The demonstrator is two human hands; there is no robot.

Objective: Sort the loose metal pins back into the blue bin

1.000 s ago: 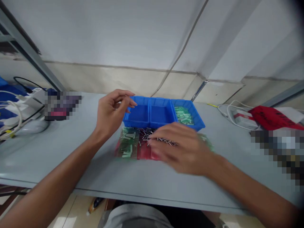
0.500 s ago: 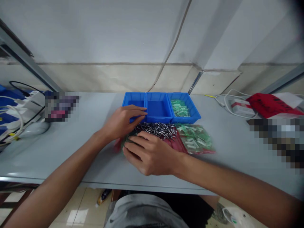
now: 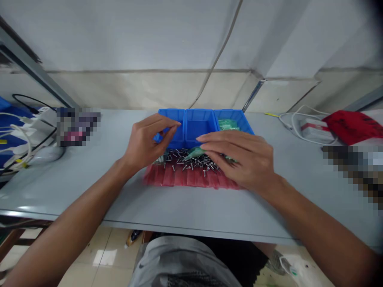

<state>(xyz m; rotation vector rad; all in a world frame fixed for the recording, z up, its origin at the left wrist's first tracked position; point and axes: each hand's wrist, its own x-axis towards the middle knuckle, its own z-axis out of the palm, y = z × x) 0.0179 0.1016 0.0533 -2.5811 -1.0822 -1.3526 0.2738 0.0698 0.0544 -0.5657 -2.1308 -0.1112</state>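
My left hand [image 3: 151,137] hovers in front of the left blue bin, thumb and fingertips pinched together; anything between them is too small to make out. My right hand [image 3: 242,155] is closed, with a small green plastic bag [image 3: 195,152] at its thumb and fingertips, above a pile of metal screws or rivets [image 3: 182,155]. The pile lies on a row of red plastic bags [image 3: 179,177] in front of the bins. Part of the pile is hidden by my right hand. A few pale pieces [image 3: 160,159] show under my left hand.
Three joined blue bins [image 3: 200,110] stand behind the pile; the right one holds green bags [image 3: 229,124]. On the left are white chargers and cables [image 3: 32,131] and a computer mouse [image 3: 48,154]. A white box [image 3: 316,130] and red cloth [image 3: 353,125] lie to the right.
My right hand has moved right and up from the front of the pile, with a green bag at its fingertips. My left hand has risen slightly and its fingertips have come together.
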